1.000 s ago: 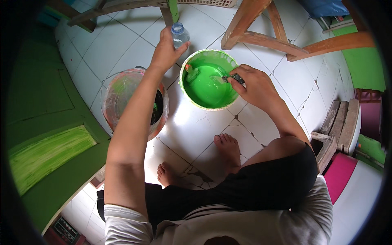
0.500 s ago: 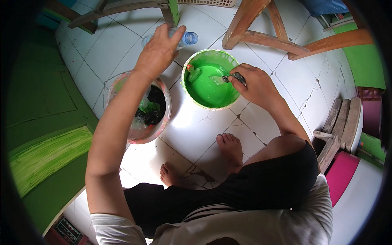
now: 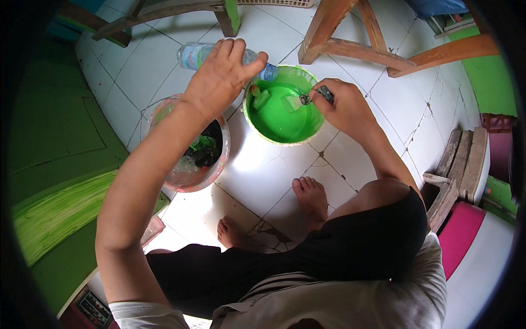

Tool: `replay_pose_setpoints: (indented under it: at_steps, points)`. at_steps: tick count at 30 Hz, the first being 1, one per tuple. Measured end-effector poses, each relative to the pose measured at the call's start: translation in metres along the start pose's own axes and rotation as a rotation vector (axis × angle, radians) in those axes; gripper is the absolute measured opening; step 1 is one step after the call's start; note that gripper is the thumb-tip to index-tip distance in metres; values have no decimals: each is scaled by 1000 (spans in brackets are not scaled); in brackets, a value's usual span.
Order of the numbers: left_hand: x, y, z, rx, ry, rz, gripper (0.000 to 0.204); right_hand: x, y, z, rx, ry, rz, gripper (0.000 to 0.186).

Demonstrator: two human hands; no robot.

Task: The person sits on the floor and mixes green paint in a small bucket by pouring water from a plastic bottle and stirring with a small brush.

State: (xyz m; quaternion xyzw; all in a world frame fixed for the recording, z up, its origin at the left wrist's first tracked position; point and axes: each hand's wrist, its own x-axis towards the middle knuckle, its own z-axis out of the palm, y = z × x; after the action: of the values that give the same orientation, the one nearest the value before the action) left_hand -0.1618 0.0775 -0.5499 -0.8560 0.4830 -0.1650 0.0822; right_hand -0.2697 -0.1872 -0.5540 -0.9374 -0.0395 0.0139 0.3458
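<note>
My left hand (image 3: 222,77) grips a clear plastic bottle (image 3: 191,55) with a blue neck, tipped nearly horizontal, its mouth at the upper left rim of a bucket (image 3: 285,126) of bright green paint. Whether liquid leaves it, I cannot tell. My right hand (image 3: 345,107) is closed on a scraper (image 3: 324,93) with a dark patterned handle, its pale blade down in the paint. A small pale object (image 3: 261,97) with a red part sits at the bucket's left inside. A second, stained tub (image 3: 218,164) stands left, holding dark plastic and green scraps.
Wooden furniture legs (image 3: 313,38) and a perforated basket (image 3: 274,3) are at the back. Stacked weathered planks (image 3: 460,164) lie at right. A green panel (image 3: 66,214) fills the left side. My bare feet rest on cracked white tiles (image 3: 274,170).
My left hand has tipped the bottle from upright onto its side and swung its mouth right toward the bucket. My left forearm has shifted left, exposing more of the second tub.
</note>
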Motion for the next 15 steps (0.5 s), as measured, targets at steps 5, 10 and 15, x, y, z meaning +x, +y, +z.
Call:
replay_pose_setpoints:
  at_steps: [5, 10, 15]
  points:
    - [2, 8, -7, -1, -66, 6, 59, 1, -4, -3, 128, 37, 118, 22]
    - [4, 16, -9, 45, -68, 19, 56, 4, 8, 0, 263, 118, 217, 27]
    - [7, 25, -18, 125, -133, 8, 53, 5, 4, -5, 261, 76, 304, 25]
